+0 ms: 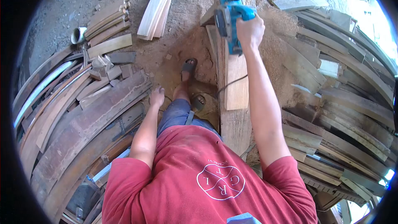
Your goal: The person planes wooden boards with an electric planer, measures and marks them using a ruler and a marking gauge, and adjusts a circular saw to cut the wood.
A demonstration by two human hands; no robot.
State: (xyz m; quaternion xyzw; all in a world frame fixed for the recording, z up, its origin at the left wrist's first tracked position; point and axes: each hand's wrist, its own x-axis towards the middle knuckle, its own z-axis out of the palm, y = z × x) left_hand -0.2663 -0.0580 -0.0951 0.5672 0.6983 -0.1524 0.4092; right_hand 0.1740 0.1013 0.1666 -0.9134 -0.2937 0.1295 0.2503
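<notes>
My right hand [250, 31] is wrapped around the rear handle of a teal electric planer [234, 43]. The planer rests on a pale wooden board [237, 87], towards its far end. That board lies on a long timber bench [235, 126] running away from me on my right side. A dark power cord [232, 82] crosses the board behind the planer. Beside my left thigh hangs my left hand [157, 96], relaxed with fingers loosely apart and apparently nothing in it.
Stacked planks [315, 135] fill the right side, with wood shavings [271, 37] between them and the bench. To the left lie long boards [89, 126] and small offcuts [105, 68]. Several pale boards [155, 12] lie on the dirt ahead, near a pipe end [78, 35].
</notes>
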